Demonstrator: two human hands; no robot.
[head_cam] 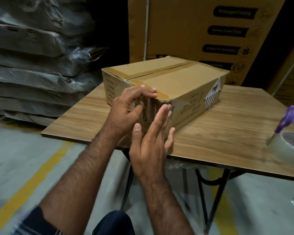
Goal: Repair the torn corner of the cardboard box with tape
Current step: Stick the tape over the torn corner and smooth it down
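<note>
A brown cardboard box (176,80) lies on a wooden table (227,136), its near corner crumpled and covered with glossy clear tape. My left hand (129,107) sits on that corner, fingers curled over the top edge and thumb pressing the end face. My right hand (153,138) is flat with straight fingers, its fingertips against the box's near corner, just below the torn edge. A roll of clear tape (288,143) rests at the table's right edge, apart from both hands.
A purple-handled cutter (285,119) lies beside the roll of tape. Large printed cartons (202,28) stand behind the table. Plastic-wrapped stacks (32,61) fill the left. The floor below has a yellow line (32,175), and black table legs (217,197) show underneath.
</note>
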